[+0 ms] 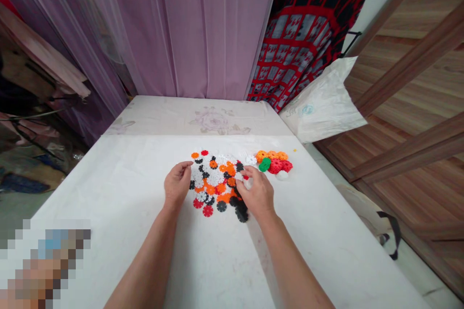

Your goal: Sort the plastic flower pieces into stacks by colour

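Observation:
A loose pile of notched plastic discs (214, 177), white, orange, black and red, lies on the white table. My left hand (178, 184) is at the pile's left edge, thumb and fingertips together; anything between them is too small to make out. At the right edge my right hand (258, 192) has its thumb and index finger around a white disc (239, 177). Behind and right of that hand sit grouped orange discs (271, 156), red discs (280, 165) and a green disc piece (265, 164).
The white table (119, 203) reaches back to a flowered cloth section (213, 119) before a purple curtain (188, 29). A white bag (322, 101) stands beyond the right edge, near wooden doors (416, 87). A blurred patch covers the lower left corner.

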Demonstrator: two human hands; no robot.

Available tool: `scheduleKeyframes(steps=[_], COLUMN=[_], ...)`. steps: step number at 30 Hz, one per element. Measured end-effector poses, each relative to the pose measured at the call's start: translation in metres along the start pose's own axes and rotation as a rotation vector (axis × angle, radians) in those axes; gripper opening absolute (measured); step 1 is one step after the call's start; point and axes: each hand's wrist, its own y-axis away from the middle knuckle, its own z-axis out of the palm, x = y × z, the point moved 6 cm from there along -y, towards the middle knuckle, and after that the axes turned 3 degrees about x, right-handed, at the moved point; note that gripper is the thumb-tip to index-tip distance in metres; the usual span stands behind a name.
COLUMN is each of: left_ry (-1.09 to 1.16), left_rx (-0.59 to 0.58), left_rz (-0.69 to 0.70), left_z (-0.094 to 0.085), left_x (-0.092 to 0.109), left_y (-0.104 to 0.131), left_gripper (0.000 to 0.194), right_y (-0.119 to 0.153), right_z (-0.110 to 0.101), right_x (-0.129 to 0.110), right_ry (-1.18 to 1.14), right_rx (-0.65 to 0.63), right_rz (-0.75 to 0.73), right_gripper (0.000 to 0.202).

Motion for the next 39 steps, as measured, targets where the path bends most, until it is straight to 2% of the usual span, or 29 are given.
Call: scheduleKeyframes(steps=[3, 7, 16, 21, 27, 33, 39], left_ry=[-0.006, -0.02, -0.032, -0.035, -0.02, -0.02, -0.025], left_rx=[-0.002, -0.01, -0.011, -0.007, -0.007, -0.007, -0.003], left_rz=[0.004, 0.009, -0.008, 0.002, -0.014, -0.011, -0.01], left_z=[0.0, 0.0, -0.002, -0.002, -0.001, -0.001, -0.002], left_x=[-0.001, 0.0, 0.006, 0.007, 0.006, 0.01, 0.011], left_y=[0.0, 0.0, 0.001, 0.002, 0.001, 0.002, 0.003], left_gripper=[0.031, 0.034, 0.035, 0.035, 0.035, 0.036, 0.037], right_y=[-0.001, 0.002, 0.001, 0.001, 0.005, 0.014, 0.016], right_z=[-0.022, -0.032, -0.021, -0.02, -0.021, -0.011, -0.007], right_x=[0.034, 0.06, 0.043, 0.041, 0.05, 0.063, 0.066], right_ry=[0.031, 0.071, 0.103, 0.137, 0.074, -0.023, -0.089], right_rx=[0.069, 0.072, 0.01, -0.032, -0.063, -0.126, -0.091], right_rz=[0.09, 0.143, 0.074, 0.075, 0.113, 0.206, 0.207], right_gripper=[0.035, 0.035, 0.031, 0.032, 0.035, 0.046, 0.042])
